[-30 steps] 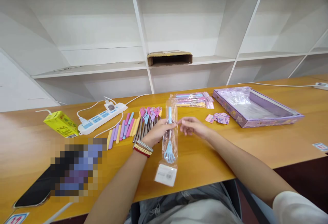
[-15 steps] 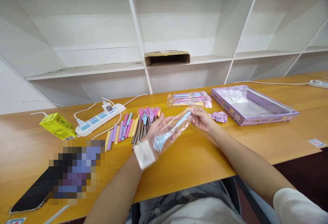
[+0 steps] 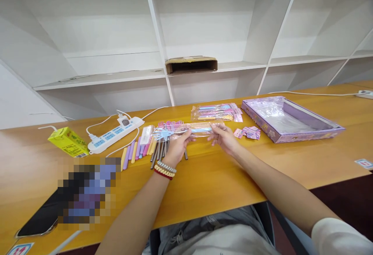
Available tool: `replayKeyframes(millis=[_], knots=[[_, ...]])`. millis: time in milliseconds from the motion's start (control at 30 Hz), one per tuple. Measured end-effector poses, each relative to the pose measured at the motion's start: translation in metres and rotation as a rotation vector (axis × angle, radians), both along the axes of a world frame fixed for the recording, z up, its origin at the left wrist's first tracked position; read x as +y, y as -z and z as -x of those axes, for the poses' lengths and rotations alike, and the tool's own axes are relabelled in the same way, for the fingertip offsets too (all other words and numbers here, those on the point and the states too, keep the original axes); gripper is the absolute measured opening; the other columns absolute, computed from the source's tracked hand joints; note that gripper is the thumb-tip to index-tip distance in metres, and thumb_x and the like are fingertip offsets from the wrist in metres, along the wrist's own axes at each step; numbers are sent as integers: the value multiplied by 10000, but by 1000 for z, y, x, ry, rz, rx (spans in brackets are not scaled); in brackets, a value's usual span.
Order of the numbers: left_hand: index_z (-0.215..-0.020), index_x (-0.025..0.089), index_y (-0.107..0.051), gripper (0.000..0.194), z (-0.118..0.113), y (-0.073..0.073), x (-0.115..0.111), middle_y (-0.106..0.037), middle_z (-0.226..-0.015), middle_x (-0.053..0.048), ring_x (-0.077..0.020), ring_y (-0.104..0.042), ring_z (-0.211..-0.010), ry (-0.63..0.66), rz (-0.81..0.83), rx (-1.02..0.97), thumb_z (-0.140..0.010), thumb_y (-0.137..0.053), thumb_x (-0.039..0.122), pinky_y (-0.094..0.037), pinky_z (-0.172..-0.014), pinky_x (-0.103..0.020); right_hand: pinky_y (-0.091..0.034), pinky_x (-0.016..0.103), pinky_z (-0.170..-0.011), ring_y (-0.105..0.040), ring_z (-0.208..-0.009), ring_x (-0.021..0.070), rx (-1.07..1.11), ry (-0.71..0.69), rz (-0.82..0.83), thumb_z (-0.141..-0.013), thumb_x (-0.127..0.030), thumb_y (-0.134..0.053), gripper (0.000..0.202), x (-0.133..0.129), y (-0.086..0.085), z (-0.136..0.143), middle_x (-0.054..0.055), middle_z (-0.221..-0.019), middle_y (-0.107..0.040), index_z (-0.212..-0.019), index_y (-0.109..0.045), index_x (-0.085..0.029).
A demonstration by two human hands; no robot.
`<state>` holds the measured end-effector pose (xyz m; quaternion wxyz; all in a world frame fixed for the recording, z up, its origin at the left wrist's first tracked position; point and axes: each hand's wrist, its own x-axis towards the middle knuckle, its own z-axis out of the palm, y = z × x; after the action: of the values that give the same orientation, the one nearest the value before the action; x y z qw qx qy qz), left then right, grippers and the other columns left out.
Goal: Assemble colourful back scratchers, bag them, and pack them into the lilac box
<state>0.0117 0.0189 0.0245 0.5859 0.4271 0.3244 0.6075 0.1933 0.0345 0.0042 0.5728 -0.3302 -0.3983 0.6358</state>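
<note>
Left hand [image 3: 178, 146] and right hand [image 3: 225, 138] pinch a clear plastic sleeve [image 3: 200, 125] with a light-blue, hand-headed stick [image 3: 163, 134] inside, held across them; too light a pinch could let the film slip.

I sit at a wood-toned tabletop [image 3: 218, 181] that runs along a white shelving unit [image 3: 204, 25], whose upright dividers [image 3: 154, 14] slant in my view. To my left stands a plain white panel [image 3: 17, 99]. Soft, even light fills the shelves. Below the right edge lies what looks like dark reddish floor [image 3: 346, 208], too shadowed for me to be sure.
</note>
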Motion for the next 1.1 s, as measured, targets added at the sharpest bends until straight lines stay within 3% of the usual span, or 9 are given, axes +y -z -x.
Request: replayKeyframes(millis=[100,233,367,600,867,1000,1100], knots=[[-756,101,-625,217,7,-1,4,-649,-738,-46,-163,-630,-739,-19,32,-62,-627,-736,236,-517,-658,-279,-435,226,-402,-627,-612,172,22,9,-11,-702,-425,-593,264,6,-1,-13,19,-706,-592,-760,-501,-184],[-752,97,-630,191,13,-1,6,-659,-711,-56,-169,-643,-716,8,42,-83,-640,-725,218,-520,-643,-281,-443,247,-470,-604,-741,187,-66,-133,-101,-717,-367,-428,249,11,-3,-27,101,-889,-633,-668,-550,-155],[-805,96,-628,221,14,1,7,-669,-724,-57,-179,-656,-707,53,54,-79,-638,-726,201,-527,-649,-294,-419,235,-471,-562,-645,134,-151,-164,-183,-671,-269,-554,161,12,-1,-30,78,-930,-639,-743,-645,-158],[-858,114,-614,244,15,2,7,-661,-735,-30,-160,-657,-702,99,37,-85,-654,-722,194,-541,-681,-296,-400,223,-464,-515,-540,100,-253,-175,-268,-631,-284,-715,214,11,3,-28,11,-642,-602,-820,-701,-184],[-793,116,-594,244,12,1,5,-649,-758,-19,-142,-638,-728,62,44,-61,-630,-745,216,-551,-730,-323,-400,221,-503,-507,-593,100,-500,-177,-417,-622,-313,-726,243,5,0,-26,33,-764,-616,-824,-722,-177],[-818,125,-594,265,10,1,5,-655,-802,-23,-146,-636,-769,48,39,-60,-626,-748,223,-543,-753,-334,-416,227,-561,-534,-674,121,-572,-74,-489,-632,-309,-723,202,4,2,-22,36,-777,-611,-794,-724,-188],[-800,114,-600,241,10,-1,7,-653,-762,-37,-157,-642,-741,33,33,-85,-665,-715,277,-539,-728,-334,-406,218,-513,-518,-632,102,-515,-20,-470,-649,-322,-707,181,6,1,-22,34,-838,-613,-784,-719,-202]])
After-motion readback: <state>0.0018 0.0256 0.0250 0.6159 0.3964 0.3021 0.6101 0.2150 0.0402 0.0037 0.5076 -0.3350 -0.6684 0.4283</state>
